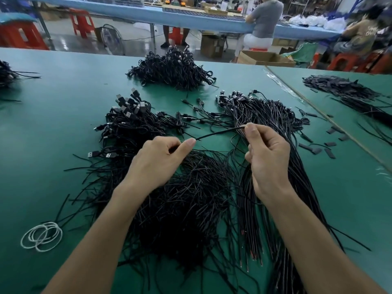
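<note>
Black wire spans the gap between our two hands, lifted above the heaps on the green table. Our left hand pinches its nearer, lower end between thumb and forefinger, the other fingers curled in. Our right hand pinches the farther, higher end between thumb and fingertip in the same way. We judge the two-point hold is there to keep this one strand straight and clear of the tangle, so that it can be singled out and worked at its tip. Its long axis runs from the left fingertips up and away to the right fingertips, at a gentle slant. A thin loop curls down just below the right fingers, and we cannot tell whether it belongs to the same strand. Beneath the left palm lies the pile of cut wires. Under and beyond the right fingers runs the bundle of long leads. Beyond the left fingers sits the heap of USB cables.
</note>
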Action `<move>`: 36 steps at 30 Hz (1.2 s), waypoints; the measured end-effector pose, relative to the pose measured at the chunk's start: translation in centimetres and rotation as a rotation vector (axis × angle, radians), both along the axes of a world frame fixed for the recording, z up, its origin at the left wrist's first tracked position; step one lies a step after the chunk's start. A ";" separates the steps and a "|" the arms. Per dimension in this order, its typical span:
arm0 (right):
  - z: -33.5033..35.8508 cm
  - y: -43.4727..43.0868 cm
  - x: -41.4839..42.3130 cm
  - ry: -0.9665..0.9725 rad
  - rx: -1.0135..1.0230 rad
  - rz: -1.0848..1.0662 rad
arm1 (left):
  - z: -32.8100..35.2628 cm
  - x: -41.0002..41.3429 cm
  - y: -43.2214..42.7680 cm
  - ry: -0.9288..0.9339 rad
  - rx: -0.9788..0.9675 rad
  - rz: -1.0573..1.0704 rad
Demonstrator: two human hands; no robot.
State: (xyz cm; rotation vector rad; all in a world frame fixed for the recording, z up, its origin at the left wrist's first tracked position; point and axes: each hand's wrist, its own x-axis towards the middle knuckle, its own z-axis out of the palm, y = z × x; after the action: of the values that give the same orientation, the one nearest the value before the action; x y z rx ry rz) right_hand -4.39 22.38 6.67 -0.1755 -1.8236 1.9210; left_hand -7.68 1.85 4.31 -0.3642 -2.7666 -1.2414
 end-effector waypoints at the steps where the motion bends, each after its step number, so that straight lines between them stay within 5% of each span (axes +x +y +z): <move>1: -0.1 0.1 0.0 0.003 0.040 -0.015 | -0.4 -0.2 0.1 -0.076 -0.043 -0.009; 4: -0.4 0.4 0.2 0.007 0.121 -0.039 | -0.8 -0.2 0.4 -0.119 -0.024 -0.066; 11: -1.2 1.0 0.4 0.022 0.247 0.106 | 2.8 1.5 0.9 0.353 0.458 -0.162; 13: -1.0 0.7 0.1 0.029 0.215 0.144 | 3.4 2.2 0.8 0.192 0.577 -0.285; 17: -1.0 -0.1 -0.3 -0.058 0.342 0.236 | 4.2 3.5 0.0 -0.488 0.859 -0.774; 19: -1.5 -0.9 0.0 -0.129 0.517 0.361 | 4.5 3.3 0.2 -0.553 1.103 -0.803; 23: -1.9 -2.2 1.5 -0.152 0.707 0.574 | 3.7 1.6 0.6 -0.457 1.460 -0.439; 26: -1.4 -2.7 2.3 -0.097 0.777 0.613 | 2.2 1.1 1.3 -0.281 1.298 -0.242; 31: -0.1 -2.3 2.7 -0.052 0.923 0.641 | 1.0 1.6 2.8 0.088 0.579 -0.191; 33: 0.7 -1.3 2.6 -0.032 0.865 0.597 | 1.3 2.1 3.2 0.014 0.402 -0.248; 36: 1.8 0.2 2.0 0.028 0.745 0.451 | 2.0 2.9 3.4 -0.298 0.413 -0.321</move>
State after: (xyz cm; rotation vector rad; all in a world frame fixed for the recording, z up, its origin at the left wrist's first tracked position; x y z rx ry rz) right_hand -2.43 22.60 8.46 0.5439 -2.5713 1.3317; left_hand -4.75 5.23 6.29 -0.6469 -2.6419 -2.0479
